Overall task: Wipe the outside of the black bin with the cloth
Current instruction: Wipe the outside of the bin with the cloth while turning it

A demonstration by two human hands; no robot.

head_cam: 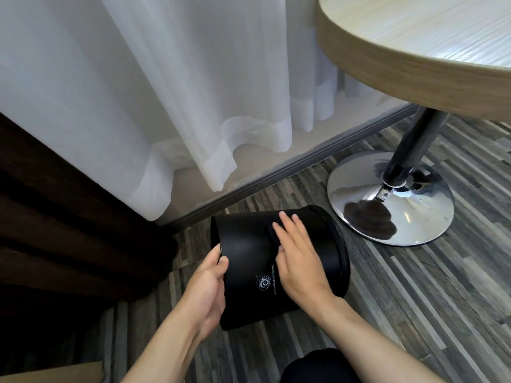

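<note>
The black bin (246, 244) lies tipped on its side on the striped floor, one end toward the left and the other toward the right, a small round logo on its wall. My left hand (210, 288) grips the bin's left end, thumb over the edge. My right hand (296, 255) lies flat on the bin's upper wall, pressing a dark cloth (272, 234) against it. Only a narrow strip of the cloth shows at the left of my fingers; the rest is hidden under the palm.
A round wooden table (387, 62) overhangs at the upper right, on a black post with a chrome disc base (359, 189) just right of the bin. White sheer curtains (166, 92) and a dark curtain (55, 217) hang behind and left. A cardboard edge (55, 373) lies bottom left.
</note>
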